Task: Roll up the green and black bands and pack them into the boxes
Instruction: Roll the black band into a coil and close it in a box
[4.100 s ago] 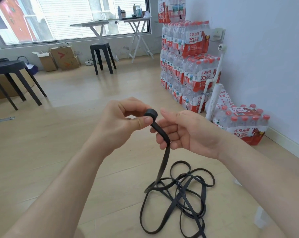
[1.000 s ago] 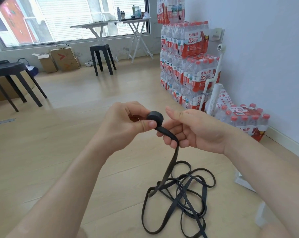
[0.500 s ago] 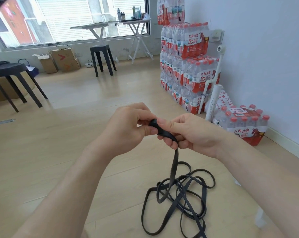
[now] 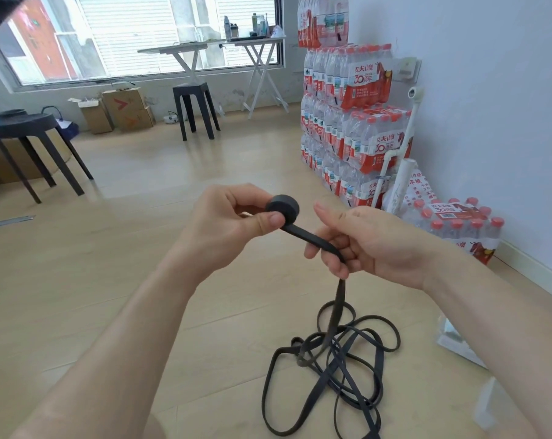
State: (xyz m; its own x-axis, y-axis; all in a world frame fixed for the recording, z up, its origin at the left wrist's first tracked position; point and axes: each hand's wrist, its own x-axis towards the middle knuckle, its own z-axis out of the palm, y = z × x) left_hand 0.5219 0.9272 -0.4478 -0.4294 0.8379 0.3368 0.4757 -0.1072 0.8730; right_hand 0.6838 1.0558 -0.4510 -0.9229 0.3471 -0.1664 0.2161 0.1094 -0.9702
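A black band is partly wound into a small tight roll (image 4: 283, 208), which my left hand (image 4: 227, 223) pinches between thumb and fingers at chest height. From the roll the flat band runs right and down through the curled fingers of my right hand (image 4: 360, 240). Below that hand it hangs to the wooden floor, where the rest of the black band (image 4: 334, 369) lies in loose tangled loops. No green band is in view.
Stacked packs of bottled water (image 4: 350, 122) stand against the right wall, with one more pack (image 4: 458, 226) on the floor. A clear plastic box (image 4: 458, 343) lies at the right edge. Black stools (image 4: 195, 109) and cardboard boxes (image 4: 122, 109) stand under the window.
The roll has grown thicker since the earliest frame. Half a second ago both hands were close together over the roll; now they are apart, the roll is exposed and a stretch of band spans them.
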